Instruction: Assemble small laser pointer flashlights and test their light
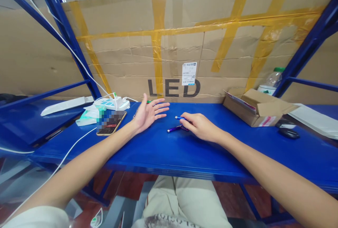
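Note:
My right hand (202, 126) is closed, with thumb and forefinger pinching a slim blue pen (179, 118) with a silver end that points left. A second pen (173, 129), purple-blue with a silver end, lies on the blue tabletop (148, 150) just below; its other end is partly hidden near my right fingers. My left hand (148, 115) is held open above the table, palm turned inward and fingers spread, with nothing in it. A small green thing (149, 101) shows behind the left fingers, too covered to name.
Left of my left hand lie a phone (112, 124), a green-and-white packet (89, 114) and a white power strip (123, 105) with cables. At right are an open cardboard box (260, 106), a black mouse (289, 133) and a bottle (273, 80). A large cardboard sheet (126, 59) stands behind.

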`<state>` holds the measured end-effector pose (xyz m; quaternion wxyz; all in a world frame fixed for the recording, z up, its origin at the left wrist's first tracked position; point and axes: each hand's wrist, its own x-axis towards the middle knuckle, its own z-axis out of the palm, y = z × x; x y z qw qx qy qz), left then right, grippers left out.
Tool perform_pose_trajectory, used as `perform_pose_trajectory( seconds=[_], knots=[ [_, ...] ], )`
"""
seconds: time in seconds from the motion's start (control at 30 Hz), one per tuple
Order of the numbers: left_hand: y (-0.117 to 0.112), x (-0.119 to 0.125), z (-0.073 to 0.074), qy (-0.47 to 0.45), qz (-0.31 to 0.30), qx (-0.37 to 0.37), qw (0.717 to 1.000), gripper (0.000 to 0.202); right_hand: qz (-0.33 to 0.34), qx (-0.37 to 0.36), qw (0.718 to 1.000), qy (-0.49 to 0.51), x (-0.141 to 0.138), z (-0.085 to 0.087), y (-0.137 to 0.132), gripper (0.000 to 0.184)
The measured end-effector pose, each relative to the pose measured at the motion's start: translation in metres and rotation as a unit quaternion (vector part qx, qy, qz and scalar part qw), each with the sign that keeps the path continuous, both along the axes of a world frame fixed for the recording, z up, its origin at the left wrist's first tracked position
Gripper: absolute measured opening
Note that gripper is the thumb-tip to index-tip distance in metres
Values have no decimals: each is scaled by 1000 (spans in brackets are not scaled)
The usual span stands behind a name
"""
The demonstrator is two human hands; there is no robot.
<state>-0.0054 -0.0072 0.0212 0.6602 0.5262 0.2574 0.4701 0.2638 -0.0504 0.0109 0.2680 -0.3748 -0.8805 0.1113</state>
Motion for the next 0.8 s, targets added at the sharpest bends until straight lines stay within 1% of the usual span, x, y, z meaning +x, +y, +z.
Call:
perform_pose_trajectory(
  seconds=[0.33,0.5,0.63,0.73,0.8],
  knots=[
    [0,0,0,0,-4,-1,1000,85,9,-6,1000,-5,0,1,0,31],
    [0,2,1,18,4,13,1000,87,6,-11,1000,-29,0,1,-1,29],
    [-1,4,-1,39,4,26,999,87,25,-32,998,-51,-3,1,-3,29],
    [-1,4,-4,47,-1,32,998,87,33,-45,998,-35,-5,0,-4,30],
    [-1,4,-5,50,-6,35,998,87,26,-44,998,-20,-5,-1,-3,31]
  ],
)
